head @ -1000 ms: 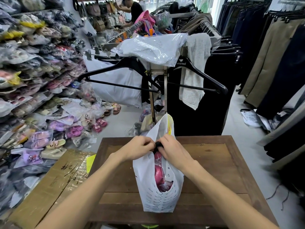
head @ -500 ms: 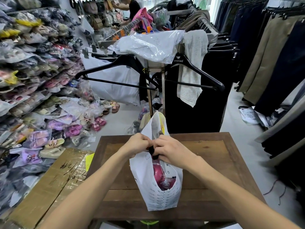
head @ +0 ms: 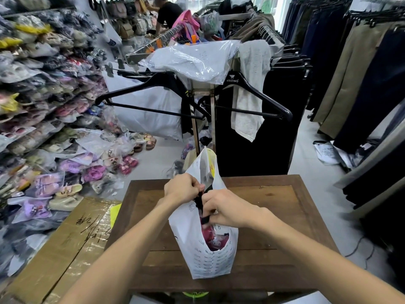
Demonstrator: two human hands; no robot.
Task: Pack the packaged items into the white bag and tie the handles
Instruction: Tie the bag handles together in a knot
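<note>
We see the white bag [head: 203, 255] standing upright on the wooden worktop [head: 274, 218], pink packaged items [head: 211, 236] visible inside. Above its opening, our left hand [head: 184, 188] and right hand [head: 228, 210] each pinch the black handles [head: 202, 204].

"ARISTINO" on black hanger [head: 235, 81], illegible handwriting on cardboard box [head: 65, 242], unreadable print on white bag [head: 208, 260]

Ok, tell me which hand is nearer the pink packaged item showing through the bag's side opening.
Right. The right hand grips the black handles just above the pink packaged item; the left hand holds them higher, toward the far side of the white bag.
</note>
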